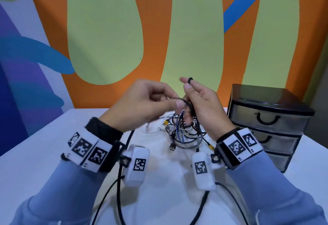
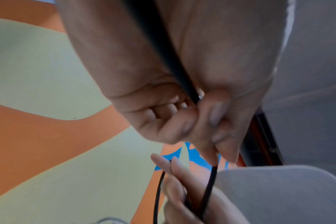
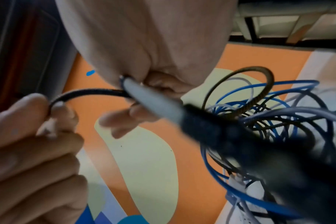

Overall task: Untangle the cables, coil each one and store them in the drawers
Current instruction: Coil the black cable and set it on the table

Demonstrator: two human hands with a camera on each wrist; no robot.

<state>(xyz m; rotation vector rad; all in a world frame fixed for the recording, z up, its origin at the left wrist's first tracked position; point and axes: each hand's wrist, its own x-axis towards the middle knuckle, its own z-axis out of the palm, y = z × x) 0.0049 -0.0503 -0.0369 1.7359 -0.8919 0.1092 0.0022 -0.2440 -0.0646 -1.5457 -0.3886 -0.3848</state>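
Both hands are raised above the table and hold one black cable (image 1: 182, 100). My left hand (image 1: 174, 103) pinches it between thumb and fingers, which shows close up in the left wrist view as the left hand (image 2: 211, 133) on the black cable (image 2: 209, 184). My right hand (image 1: 190, 100) grips the same cable, with a black loop (image 1: 190, 80) over its index finger. In the right wrist view the black cable (image 3: 90, 92) spans from the left fingers (image 3: 56, 110) to my right hand (image 3: 144, 94). The tangle of cables (image 1: 184, 130) in blue, white, grey and black hangs below onto the white table (image 1: 53, 136).
A black drawer unit (image 1: 266, 123) with three shut translucent drawers stands at the right of the table. A loose USB plug (image 1: 172, 147) and a yellow-tipped plug (image 1: 211, 147) lie at the near side of the tangle. A painted wall (image 1: 159, 29) rises behind the table.
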